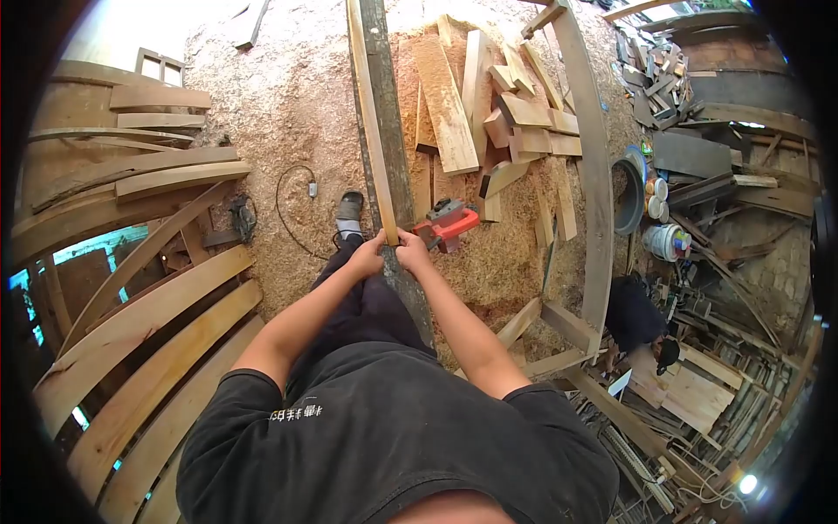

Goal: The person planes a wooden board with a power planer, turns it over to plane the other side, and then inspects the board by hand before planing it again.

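A long, narrow wooden board runs away from me along a dark, weathered beam. Its near end sits between my two hands. My left hand closes on the left side of that end, fingers partly hidden. From the right, my right hand grips the same end, its thumb close to the left one. Just beyond my right hand, a red electric hand planer rests beside the beam, apart from my fingers.
Loose planks and wood offcuts lie on shavings at right of the beam. A wooden frame stands farther right. Curved boards are stacked at left. A cable loops over the floor. Another person bends over boards at lower right.
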Motion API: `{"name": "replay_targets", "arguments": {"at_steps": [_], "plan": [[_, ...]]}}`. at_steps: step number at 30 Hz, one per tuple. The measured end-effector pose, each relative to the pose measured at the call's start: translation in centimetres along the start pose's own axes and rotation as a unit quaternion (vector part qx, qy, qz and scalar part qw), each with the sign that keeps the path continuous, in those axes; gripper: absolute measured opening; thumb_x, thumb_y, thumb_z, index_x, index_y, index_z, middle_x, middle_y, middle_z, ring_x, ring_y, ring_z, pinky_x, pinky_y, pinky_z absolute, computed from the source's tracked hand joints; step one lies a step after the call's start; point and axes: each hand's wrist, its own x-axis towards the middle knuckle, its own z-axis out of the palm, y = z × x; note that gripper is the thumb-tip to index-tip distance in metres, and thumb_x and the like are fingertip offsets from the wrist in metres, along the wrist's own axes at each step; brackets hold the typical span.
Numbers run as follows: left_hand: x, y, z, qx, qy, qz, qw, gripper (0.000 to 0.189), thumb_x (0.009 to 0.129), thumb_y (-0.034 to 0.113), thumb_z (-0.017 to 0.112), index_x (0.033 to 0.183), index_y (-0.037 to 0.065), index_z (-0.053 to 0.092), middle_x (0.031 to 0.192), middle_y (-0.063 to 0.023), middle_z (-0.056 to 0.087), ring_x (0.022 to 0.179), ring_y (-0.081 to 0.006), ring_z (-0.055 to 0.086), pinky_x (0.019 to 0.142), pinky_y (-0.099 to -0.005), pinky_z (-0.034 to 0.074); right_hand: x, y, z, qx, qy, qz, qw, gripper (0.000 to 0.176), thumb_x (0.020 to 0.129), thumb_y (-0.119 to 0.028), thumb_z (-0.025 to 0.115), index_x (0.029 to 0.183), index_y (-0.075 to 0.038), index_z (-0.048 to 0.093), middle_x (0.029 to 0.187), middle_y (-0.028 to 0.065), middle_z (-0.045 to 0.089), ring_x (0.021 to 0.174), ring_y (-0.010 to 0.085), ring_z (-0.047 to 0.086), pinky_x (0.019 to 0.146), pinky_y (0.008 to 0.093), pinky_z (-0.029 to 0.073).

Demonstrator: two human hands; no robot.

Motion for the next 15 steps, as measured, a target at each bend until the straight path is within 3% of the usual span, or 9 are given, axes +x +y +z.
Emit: {"name": "replay_targets", "arguments": {"at_steps": [6, 8, 9, 10, 11, 12, 13, 14, 15], "plan": [[-0.7, 0.4, -1.0, -0.01, -0.018, 0.014, 1.0, 0.089, 0.079, -0.01, 0.054, 0.165, 0.003, 0.031, 0.16, -0.0226, 0.049, 0.137, -0.0261, 0.059, 0.108, -0.0295, 0.047, 1.3, 3.3, -0.5, 0.157, -0.04, -0.034, 0.986, 0.061, 0.085, 0.013, 0.048, 0.142, 0.0, 0.063, 0.127, 0.014, 0.073, 0.11, 0.02, 0.072, 0.094, 0.0288, 0.055], [-0.9, 2.2, -2.2, -0.003, -0.012, 0.02, 1.0, 0.088, 0.08, -0.008, 0.056, 0.164, 0.003, 0.032, 0.161, -0.0229, 0.048, 0.137, -0.0259, 0.059, 0.109, -0.0302, 0.047, 0.2, 2.1, -1.7, 0.125, 0.07, 0.001, 0.99, 0.047, 0.093, 0.01, 0.049, 0.136, 0.0, 0.066, 0.118, 0.0121, 0.075, 0.103, 0.0205, 0.074, 0.087, 0.031, 0.058], [-1.0, 2.3, -2.6, 0.036, -0.002, -0.032, 0.999, 0.087, 0.081, -0.005, 0.058, 0.164, 0.003, 0.032, 0.16, -0.0238, 0.047, 0.141, -0.0274, 0.055, 0.111, -0.0315, 0.047, -1.0, 0.3, -2.5, 0.127, 0.129, -0.008, 0.983, 0.029, 0.098, 0.0, 0.055, 0.123, 0.0, 0.068, 0.111, 0.01, 0.075, 0.097, 0.0207, 0.073, 0.081, 0.0326, 0.059], [-0.9, 0.6, -2.9, 0.075, 0.009, -0.085, 0.994, 0.086, 0.082, -0.003, 0.059, 0.164, 0.003, 0.032, 0.16, -0.0247, 0.047, 0.145, -0.029, 0.052, 0.114, -0.0328, 0.046, -0.7, 1.2, -3.1, 0.123, 0.128, -0.008, 0.984, 0.029, 0.098, 0.0, 0.055, 0.123, 0.0, 0.068, 0.111, 0.01, 0.075, 0.097, 0.0207, 0.073, 0.081, 0.0326, 0.059], [-0.5, -1.7, -2.8, 0.148, 0.032, -0.014, 0.988, 0.085, 0.082, 0.006, 0.063, 0.163, 0.004, 0.035, 0.165, -0.0243, 0.038, 0.151, -0.0356, 0.043, 0.117, -0.0367, 0.045, -0.2, 2.1, -3.5, 0.013, 0.296, -0.042, 0.954, 0.023, 0.098, -0.005, 0.059, 0.119, 0.002, 0.067, 0.108, 0.0109, 0.075, 0.092, 0.0207, 0.073, 0.076, 0.0323, 0.059], [-0.5, -2.0, -3.2, 0.145, 0.033, -0.014, 0.989, 0.085, 0.082, 0.006, 0.063, 0.163, 0.004, 0.035, 0.165, -0.0243, 0.038, 0.151, -0.0356, 0.043, 0.117, -0.0367, 0.045, 0.5, 3.8, -4.0, -0.097, 0.451, -0.076, 0.884, 0.021, 0.098, -0.01, 0.063, 0.114, 0.003, 0.066, 0.105, 0.0118, 0.074, 0.087, 0.0208, 0.073, 0.072, 0.0321, 0.059], [-0.4, -2.0, -3.5, 0.225, -0.015, -0.027, 0.974, 0.086, 0.082, 0.01, 0.065, 0.163, 0.01, 0.036, 0.168, -0.0233, 0.034, 0.151, -0.0387, 0.041, 0.118, -0.0415, 0.043, 1.5, 5.7, -4.6, -0.1, 0.451, -0.076, 0.884, 0.021, 0.098, -0.01, 0.063, 0.114, 0.003, 0.066, 0.105, 0.0118, 0.074, 0.087, 0.0208, 0.073, 0.072, 0.0321, 0.059], [-0.2, -1.8, -3.6, 0.304, -0.062, -0.038, 0.95, 0.087, 0.081, 0.014, 0.067, 0.163, 0.015, 0.038, 0.171, -0.0223, 0.029, 0.152, -0.0417, 0.04, 0.119, -0.0463, 0.042, 3.0, 7.7, -5.4, -0.07, 0.468, 0.007, 0.881, 0.023, 0.098, -0.015, 0.067, 0.112, 0.003, 0.065, 0.103, 0.0125, 0.074, 0.085, 0.0217, 0.073, 0.07, 0.0336, 0.059], [-0.1, -1.4, -3.7, 0.33, -0.1, -0.084, 0.935, 0.078, 0.08, 0.024, 0.071, 0.156, 0.025, 0.051, 0.173, -0.0181, 0.024, 0.154, -0.042, 0.036, 0.12, -0.0565, 0.038, 4.4, 9.3, -6.1, -0.038, 0.481, 0.088, 0.872, 0.027, 0.097, -0.02, 0.072, 0.11, 0.003, 0.064, 0.1, 0.0133, 0.074, 0.082, 0.0226, 0.073, 0.067, 0.0351, 0.059]]}}
